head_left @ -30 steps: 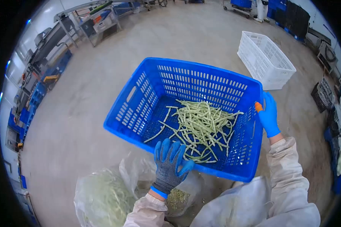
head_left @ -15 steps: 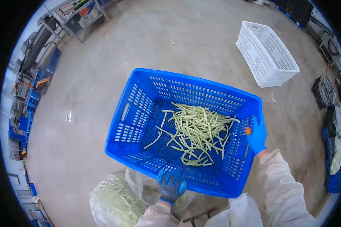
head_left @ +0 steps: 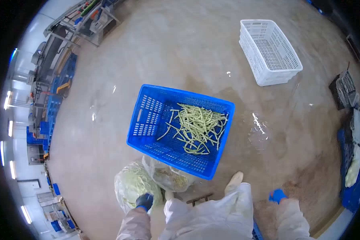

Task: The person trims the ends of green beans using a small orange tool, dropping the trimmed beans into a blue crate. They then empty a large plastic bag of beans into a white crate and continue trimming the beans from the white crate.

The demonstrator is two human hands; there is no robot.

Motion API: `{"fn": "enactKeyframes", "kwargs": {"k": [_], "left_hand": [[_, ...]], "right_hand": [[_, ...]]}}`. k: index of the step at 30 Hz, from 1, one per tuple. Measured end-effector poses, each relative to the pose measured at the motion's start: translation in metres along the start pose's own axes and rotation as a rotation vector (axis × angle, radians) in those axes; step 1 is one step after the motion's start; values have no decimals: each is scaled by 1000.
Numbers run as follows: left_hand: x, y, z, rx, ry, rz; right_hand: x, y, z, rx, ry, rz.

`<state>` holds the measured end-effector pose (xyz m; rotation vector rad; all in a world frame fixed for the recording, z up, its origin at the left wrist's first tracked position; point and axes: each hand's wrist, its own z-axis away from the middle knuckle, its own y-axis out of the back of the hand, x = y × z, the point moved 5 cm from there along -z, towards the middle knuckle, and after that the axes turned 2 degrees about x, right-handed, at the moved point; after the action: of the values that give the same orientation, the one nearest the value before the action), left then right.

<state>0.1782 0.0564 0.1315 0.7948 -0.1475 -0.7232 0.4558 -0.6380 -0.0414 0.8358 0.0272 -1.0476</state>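
Note:
A blue perforated crate (head_left: 148, 120) rests on the floor in front of me, with a pile of long green beans (head_left: 200, 124) inside. My left hand (head_left: 145, 201), in a dark glove over a blue one, hangs above or against a clear plastic bag (head_left: 134, 182) of pale green beans; its fingers are not clear. My right hand (head_left: 278, 196), in a blue glove, is low at my right side, away from the crate. It is closed on a small orange-handled tool, of which only a bit of orange shows.
A second open plastic bag (head_left: 176, 180) with scraps lies by the crate's near edge. A white crate (head_left: 264, 70) stands ahead to the right. Dark crates (head_left: 342, 90) line the right side. Metal tables (head_left: 96, 32) and blue pallets (head_left: 62, 84) stand at left. Wet patches mark the floor.
Both hands have let go of the blue crate, which now sits lower on the floor. My left hand has moved down to the bag, my right hand down to my side.

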Motion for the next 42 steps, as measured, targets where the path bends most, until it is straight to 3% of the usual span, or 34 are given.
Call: {"fn": "enactKeyframes", "kwargs": {"k": [2,4,5,6,8,9,10,12,13,15,17,19,21,24,25,31,33,35,38,39,41,42], "left_hand": [[-36,-36,51,-254,-329,-201],[-61,-62,98,-187,-457,-237],[-53,-63,116,-294,-397,-266],[-48,-69,131,-401,-338,-292],[-25,-78,151,-459,-356,-269],[0,-75,152,-326,-379,-186],[24,-70,150,-192,-399,-102],[67,-72,135,-270,-332,66],[89,-70,128,-254,-345,69],[144,-53,112,-236,-372,247],[168,-75,90,-301,-435,297],[181,-94,60,-371,-484,179],[216,-70,48,-141,-454,500],[239,-69,12,-40,-393,582],[244,-65,0,-54,-354,580],[301,5,-42,-141,-58,545],[324,42,-63,-138,14,535],[346,83,-81,-121,91,536],[370,142,-97,-91,181,558],[374,158,-95,-80,218,565],[379,182,-83,-64,282,583],[381,190,-72,-58,314,592]], "right_hand": [[33,-27,80,-177,140,107],[78,-52,118,-297,-52,-285],[91,-40,140,-319,-504,-706],[83,0,166,-118,-977,-1110],[145,-37,143,-259,-478,-355],[156,-33,131,-213,-280,12],[181,-20,114,-64,-341,-122],[194,51,75,260,-392,-407],[198,79,49,321,-485,-520],[128,206,13,343,-579,-1015],[133,259,-23,355,-599,-1064],[142,313,-56,418,-487,-1019],[151,369,-92,535,-420,-880],[190,436,-158,546,-462,-711],[181,465,-179,529,-536,-594],[181,572,-337,620,-438,-487],[173,596,-387,598,-387,-474],[177,605,-439,391,-606,-404],[223,573,-514,462,-448,-415],[239,556,-531,538,-464,-524],[282,529,-563,542,-252,-967],[304,518,-570,544,-291,-952]]}}
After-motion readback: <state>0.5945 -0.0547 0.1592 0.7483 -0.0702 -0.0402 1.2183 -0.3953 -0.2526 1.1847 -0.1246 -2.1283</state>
